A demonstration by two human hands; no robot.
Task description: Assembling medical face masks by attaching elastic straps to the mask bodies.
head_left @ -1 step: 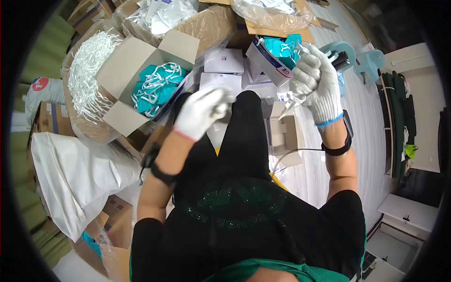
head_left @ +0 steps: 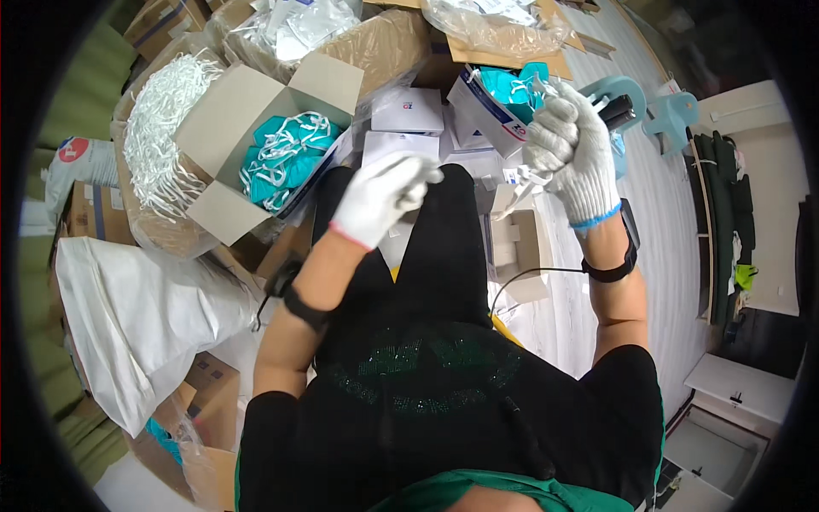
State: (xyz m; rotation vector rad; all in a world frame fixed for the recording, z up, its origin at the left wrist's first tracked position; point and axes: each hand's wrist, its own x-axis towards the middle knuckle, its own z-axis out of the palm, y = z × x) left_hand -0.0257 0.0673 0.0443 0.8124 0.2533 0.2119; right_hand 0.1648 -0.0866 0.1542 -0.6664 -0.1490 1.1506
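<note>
White-gloved hands [head_left: 478, 175] unmoved; right grips dark tool [head_left: 616, 111].

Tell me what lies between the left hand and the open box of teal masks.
Nothing visible does. The left hand hovers above the lap, and the box of teal masks lies open to its left, flaps spread. Only the box's near edge lies between them.

An open cardboard box [head_left: 256, 128] lay at upper left, holding teal masks with white loops. Two flat white boxes [head_left: 407, 109] with small coloured marks lay at centre top. Just right of them a white carton [head_left: 478, 111] with a blue stripe stood tilted, open, with teal masks inside. A small open white box [head_left: 518, 243] lay below. A clear bag [head_left: 486, 26] rested at the top.
</note>
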